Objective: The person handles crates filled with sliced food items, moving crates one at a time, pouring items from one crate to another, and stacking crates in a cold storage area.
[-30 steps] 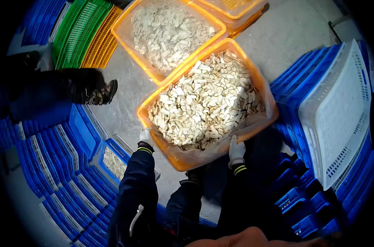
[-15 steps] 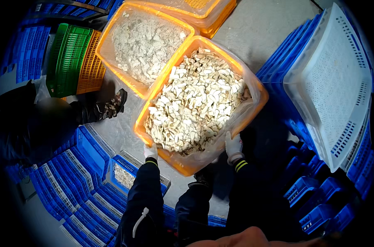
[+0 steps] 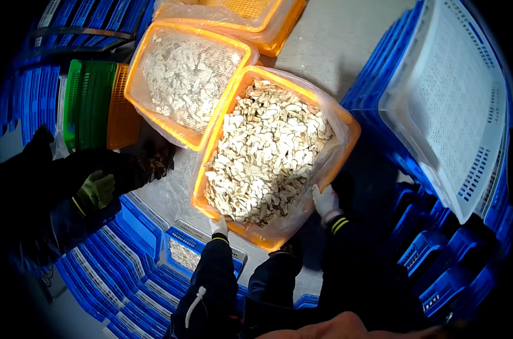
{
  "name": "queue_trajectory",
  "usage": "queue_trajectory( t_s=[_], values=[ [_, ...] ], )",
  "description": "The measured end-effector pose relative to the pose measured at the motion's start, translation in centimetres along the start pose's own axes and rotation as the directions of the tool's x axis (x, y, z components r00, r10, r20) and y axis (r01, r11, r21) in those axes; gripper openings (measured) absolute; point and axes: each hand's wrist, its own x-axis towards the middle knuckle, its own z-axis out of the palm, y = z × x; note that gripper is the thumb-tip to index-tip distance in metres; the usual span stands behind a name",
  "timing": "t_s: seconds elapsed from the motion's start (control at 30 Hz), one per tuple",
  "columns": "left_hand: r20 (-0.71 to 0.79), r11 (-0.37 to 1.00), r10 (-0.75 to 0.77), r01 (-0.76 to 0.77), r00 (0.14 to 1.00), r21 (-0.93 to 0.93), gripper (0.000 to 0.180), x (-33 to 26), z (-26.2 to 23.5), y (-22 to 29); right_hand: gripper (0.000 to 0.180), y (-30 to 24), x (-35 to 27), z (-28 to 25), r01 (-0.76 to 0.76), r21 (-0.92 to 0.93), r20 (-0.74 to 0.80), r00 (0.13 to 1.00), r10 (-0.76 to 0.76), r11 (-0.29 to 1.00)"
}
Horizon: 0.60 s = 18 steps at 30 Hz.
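An orange plastic crate point(image 3: 351, 141) lined with clear plastic film is heaped with pale slices point(image 3: 270, 152) that look like cut mushrooms, some with brown edges. My left hand point(image 3: 218, 226), in a white glove, grips the crate's near left corner. At the near right side my right hand point(image 3: 326, 202), also white-gloved, is closed on the rim; its fingertips are partly hidden under the edge. Against the crate's far left side stands a second orange crate point(image 3: 185, 137), with mesh over similar pale slices.
More orange crates point(image 3: 279, 42) are stacked behind. To the right rises a blue stack topped by a white perforated tray point(image 3: 457, 107). Blue crates point(image 3: 106, 265) fill the lower left, near green crates point(image 3: 91, 104). At left, a co-worker's gloved hand point(image 3: 96, 190) shows.
The view has shifted, and the held crate sits slightly lower in it. My hands keep their hold on its rim. The co-worker's gloved hand has come into sight at the left.
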Motion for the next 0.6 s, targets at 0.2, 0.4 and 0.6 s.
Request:
queue_trajectory(
  t_s=[0.2, 0.4, 0.6],
  values=[
    [-0.163, 0.860, -0.207, 0.259, 0.965, 0.441, 0.054, 1.4, -1.3, -3.1, 0.033, -9.4, 5.8, -8.4, 0.578, -0.629, 0.330, 0.805, -0.494, 0.521],
    [-0.106, 0.947, -0.199, 0.219, 0.974, 0.236, 0.057, 3.5, -3.6, -7.2, 0.030, -19.8, 18.3, -11.4, 0.309, -0.951, 0.296, 0.926, -0.235, 0.019],
    [-0.202, 0.910, -0.158, 0.222, 0.967, 0.350, 0.054, 1.1, -0.3, -2.6, 0.024, -12.5, 16.9, -13.9, 0.312, -0.942, 0.256, 0.905, -0.340, 0.121]
  ],
)
